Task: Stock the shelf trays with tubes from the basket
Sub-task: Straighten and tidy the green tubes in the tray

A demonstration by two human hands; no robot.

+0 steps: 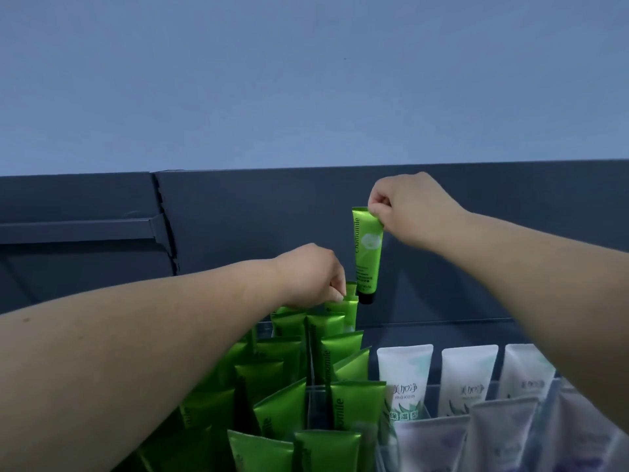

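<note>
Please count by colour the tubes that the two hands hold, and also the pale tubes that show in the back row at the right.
Green tubes: 2, the lifted green tube pinched by the right hand, and the green tube in the tray pinched by the left hand.
White tubes with green print: 2
White tube with purple print: 1
Total: 5

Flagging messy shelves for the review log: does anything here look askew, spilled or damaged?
Several green tubes on the left lean sideways and overlap, unlike the upright white tubes beside them. The held tube in the right hand looks intact. No spill shows.
</note>
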